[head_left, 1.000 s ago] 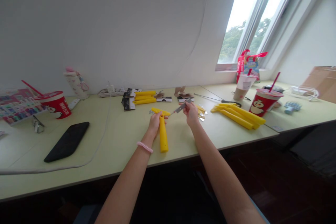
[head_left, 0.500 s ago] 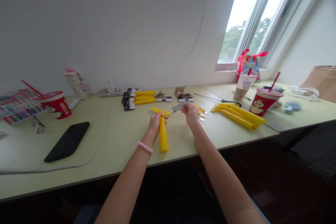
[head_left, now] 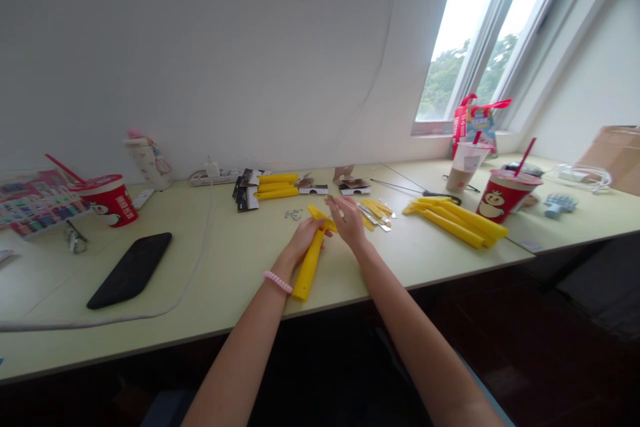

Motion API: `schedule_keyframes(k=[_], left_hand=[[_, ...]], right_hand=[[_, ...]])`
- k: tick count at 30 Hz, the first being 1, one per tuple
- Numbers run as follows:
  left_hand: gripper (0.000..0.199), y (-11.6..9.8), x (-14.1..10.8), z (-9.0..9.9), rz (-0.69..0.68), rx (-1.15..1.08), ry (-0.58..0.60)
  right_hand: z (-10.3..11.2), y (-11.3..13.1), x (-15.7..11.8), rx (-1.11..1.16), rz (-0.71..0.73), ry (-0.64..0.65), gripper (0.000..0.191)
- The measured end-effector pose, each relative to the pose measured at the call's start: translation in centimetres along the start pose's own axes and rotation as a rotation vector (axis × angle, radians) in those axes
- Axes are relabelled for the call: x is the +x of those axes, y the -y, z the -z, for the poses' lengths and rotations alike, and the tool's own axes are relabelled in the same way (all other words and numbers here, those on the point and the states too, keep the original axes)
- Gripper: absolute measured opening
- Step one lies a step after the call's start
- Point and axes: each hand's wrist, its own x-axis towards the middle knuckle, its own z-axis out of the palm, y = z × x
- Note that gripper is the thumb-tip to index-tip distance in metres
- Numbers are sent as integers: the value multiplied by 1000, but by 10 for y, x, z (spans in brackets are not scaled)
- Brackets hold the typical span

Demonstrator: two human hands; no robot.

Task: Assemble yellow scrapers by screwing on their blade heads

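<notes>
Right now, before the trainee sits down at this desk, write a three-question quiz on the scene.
1. True or false: the left hand grips the yellow bar.
2. Which lies nearest the left hand on the desk: A a black smartphone, B small metal parts, or C a red cup?
3. Fill in the blank: the pink coiled band is on the ____ wrist.

Key: 1 true; 2 B; 3 left.

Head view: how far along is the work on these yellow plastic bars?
Done, it seems: a heap of long yellow plastic bars at right. In hand: the left hand grips one yellow bar, the right hand at its top end. Still lying out: three yellow bars by black card packets, plus yellow-and-metal strips and small metal parts.
</notes>
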Motion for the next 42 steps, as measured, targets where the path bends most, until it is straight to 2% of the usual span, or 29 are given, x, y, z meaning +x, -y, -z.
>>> schedule_keyframes(k=[3,7,15,21,26,32,38,42], left_hand=[[21,2,2,0,-20,-33,4],[25,5,4,2,-32,-59,-26],[26,3,4,2,-24,-32,-27],[29,6,4,3,-7,-6,-3],[29,8,5,4,-10,13,9],[26,8,5,5,-43,49,23],[26,8,8,7,-118,149,-72],[28,9,10,8,-132,164,-237]], right_hand=[[-8,8,-4,-22,64,207,35],[-11,9,-5,5,32,316,40],[-6,-2,0,115,-121,275,31],[-4,1,1,109,-251,165,24],[1,7,1,120,-320,243,28],[1,9,0,164,-344,248,33],[-2,6,1,178,-344,276,32],[-4,7,1,147,-317,299,32]])
